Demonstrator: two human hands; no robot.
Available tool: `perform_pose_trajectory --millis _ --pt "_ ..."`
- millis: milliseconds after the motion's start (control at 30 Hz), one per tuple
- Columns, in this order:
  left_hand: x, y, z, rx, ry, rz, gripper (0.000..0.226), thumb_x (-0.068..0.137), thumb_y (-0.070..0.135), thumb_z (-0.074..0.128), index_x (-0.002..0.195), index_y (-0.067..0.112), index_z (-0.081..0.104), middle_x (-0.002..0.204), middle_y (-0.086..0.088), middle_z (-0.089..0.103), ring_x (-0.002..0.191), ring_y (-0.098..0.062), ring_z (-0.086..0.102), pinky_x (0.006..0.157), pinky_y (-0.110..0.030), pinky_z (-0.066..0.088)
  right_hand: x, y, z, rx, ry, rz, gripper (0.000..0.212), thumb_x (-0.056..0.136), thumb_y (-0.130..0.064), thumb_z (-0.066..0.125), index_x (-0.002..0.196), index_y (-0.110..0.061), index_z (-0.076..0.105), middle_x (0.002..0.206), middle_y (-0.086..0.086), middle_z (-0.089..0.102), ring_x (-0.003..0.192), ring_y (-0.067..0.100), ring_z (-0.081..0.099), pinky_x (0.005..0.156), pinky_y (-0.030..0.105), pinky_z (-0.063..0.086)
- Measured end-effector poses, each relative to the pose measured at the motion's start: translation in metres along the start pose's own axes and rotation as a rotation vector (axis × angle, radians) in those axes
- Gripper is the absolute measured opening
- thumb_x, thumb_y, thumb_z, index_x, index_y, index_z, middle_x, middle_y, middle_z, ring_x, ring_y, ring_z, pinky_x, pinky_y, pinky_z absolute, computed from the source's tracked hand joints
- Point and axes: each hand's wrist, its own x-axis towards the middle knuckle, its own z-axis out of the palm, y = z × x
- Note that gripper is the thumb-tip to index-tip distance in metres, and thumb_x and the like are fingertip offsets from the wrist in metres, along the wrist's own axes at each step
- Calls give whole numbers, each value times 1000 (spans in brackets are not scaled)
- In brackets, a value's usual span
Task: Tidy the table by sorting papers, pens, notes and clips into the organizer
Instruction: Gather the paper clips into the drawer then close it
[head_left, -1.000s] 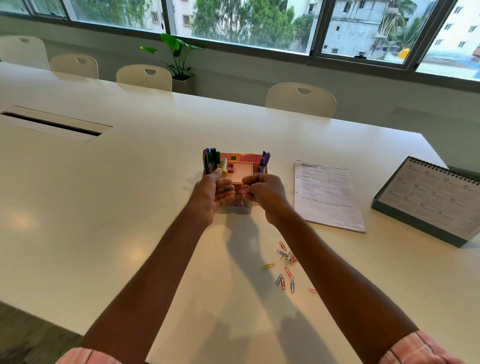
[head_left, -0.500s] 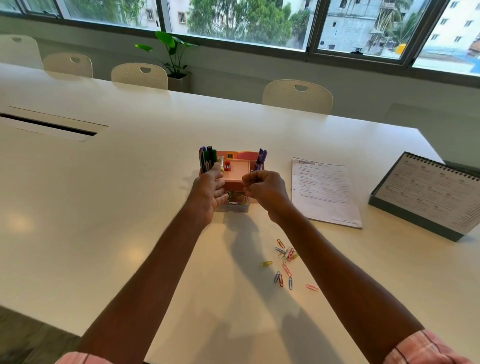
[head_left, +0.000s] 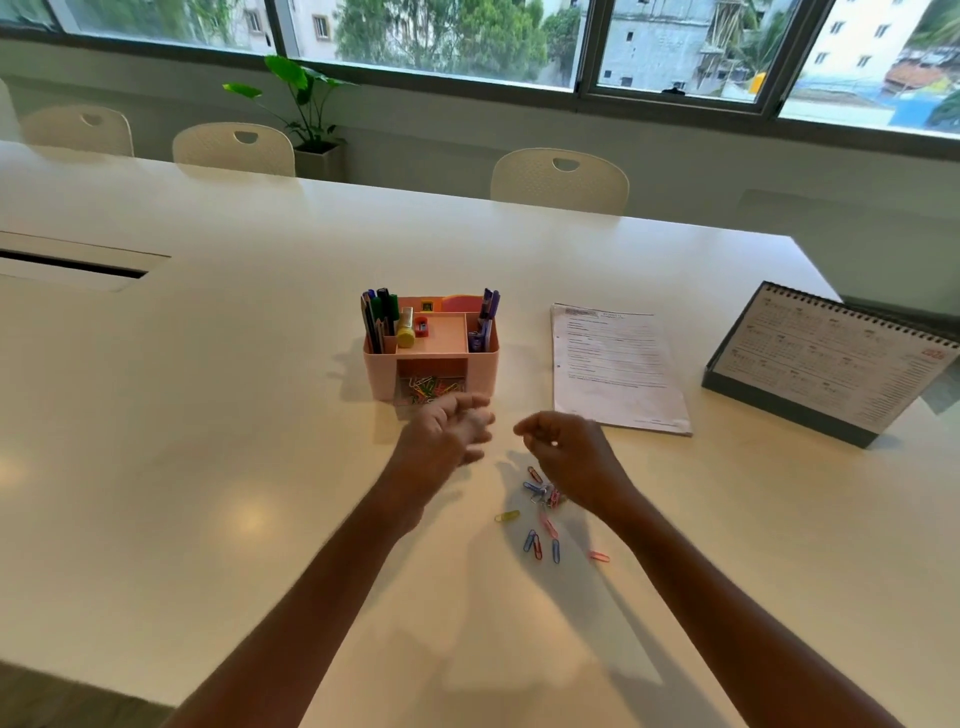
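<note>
A pink organizer (head_left: 382, 366) stands mid-table with pens (head_left: 379, 317) at its left, purple pens (head_left: 488, 317) at its right and coloured clips in its clear front drawer (head_left: 428, 389). Several loose paper clips (head_left: 540, 525) lie scattered on the table nearer to me. My left hand (head_left: 447, 431) hovers just in front of the drawer, blurred, fingers spread and holding nothing. My right hand (head_left: 566, 457) hangs above the loose clips with fingers loosely curled and thumb near the forefinger; nothing shows between them. A printed sheet of paper (head_left: 613, 364) lies right of the organizer.
A spiral desk calendar (head_left: 831, 358) stands at the right edge of the white table (head_left: 208, 415). A cable slot (head_left: 72, 265) is set into the table at far left. White chairs (head_left: 561, 179) and a potted plant (head_left: 306, 114) line the far side under the windows.
Both hands have drawn back from the organizer towards me. The right hand, which pinched a clip at the drawer, now hangs over the loose clips. The left hand has let go of the organizer.
</note>
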Motion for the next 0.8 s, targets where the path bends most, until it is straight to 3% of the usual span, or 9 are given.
perform_pose_trajectory --millis 100,167,267,500,633,733,800 --pt "-11 -14 3 396 -157 -43 40 96 31 74 135 27 64 120 2 69 103 -18 69 79 -33 62 -28 22 -2 -286 -100 -59 30 103 -15 60 131 -21 71 136 -3 66 117 12 63 96 29 55" --pt "-14 -25 7 655 -227 -63 58 87 34 84 140 28 60 128 3 62 107 -13 63 84 -31 58 -46 32 -2 -408 -148 -98 37 102 -18 61 139 -24 65 147 -1 58 132 17 56 100 33 56" --pt "-19 -41 17 828 -269 -53 76 80 31 90 148 25 55 136 2 52 110 -11 56 94 -30 55 -69 34 -1 -508 -178 -153 47 100 -24 67 146 -25 59 155 1 50 141 17 45 104 35 55" --pt "-25 -53 35 950 -228 67 72 85 29 85 150 26 54 135 3 51 116 -16 58 95 -31 56 -92 31 0 -443 -211 -225 39 103 -29 62 141 -26 63 142 -4 60 128 8 53 98 26 56" --pt "-24 -54 34 971 -211 94 72 85 29 86 150 27 54 135 3 54 114 -17 60 96 -34 57 -96 32 -19 -356 -164 -118 46 98 -32 71 143 -31 60 142 -9 58 125 6 56 100 30 56" --pt "-24 -54 30 966 -185 92 71 85 26 86 149 26 54 135 2 55 113 -16 60 97 -32 57 -98 47 -38 -432 -129 83 54 95 -21 75 146 -27 57 138 -4 55 125 14 56 101 33 55" --pt "-23 -56 29 936 -170 116 65 86 24 85 145 26 58 130 3 57 105 -10 58 94 -29 57 -100 55 -44 -533 -115 174 47 95 -9 67 140 -21 60 130 1 57 119 19 58 95 33 56"
